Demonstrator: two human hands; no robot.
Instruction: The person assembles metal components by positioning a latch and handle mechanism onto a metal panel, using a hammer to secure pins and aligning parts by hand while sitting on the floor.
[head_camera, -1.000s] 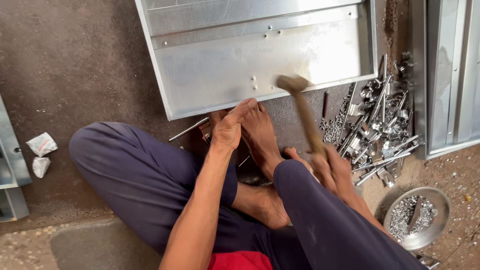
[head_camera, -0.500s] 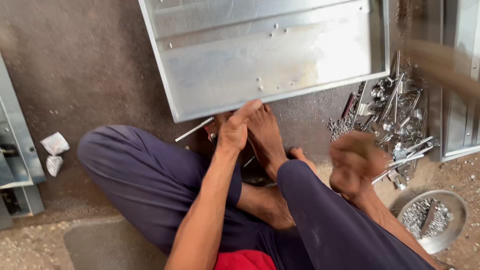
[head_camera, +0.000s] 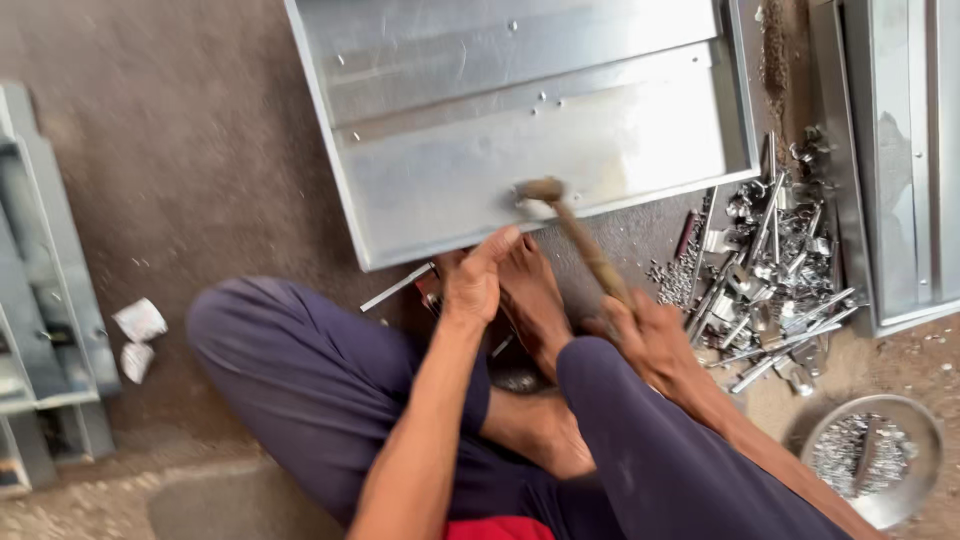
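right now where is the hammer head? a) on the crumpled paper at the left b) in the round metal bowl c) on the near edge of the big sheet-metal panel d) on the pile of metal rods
c: the right hand grips the wooden handle, and the hammer head is at the near edge of the sheet-metal panel, apart from the bowl and the pile of metal parts.

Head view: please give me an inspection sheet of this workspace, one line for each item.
Surface: dusty grey floor; the person sits on it.
Job's things: sheet-metal tray; hammer, its head at the tray's near edge.
Clutter: pile of metal parts; round bowl of small hardware; crumpled paper.
Hands: left hand at the tray edge by the bare foot; right hand grips the hammer handle.
Cables: nothing seen.
Surroundings: metal frames at the left and right.
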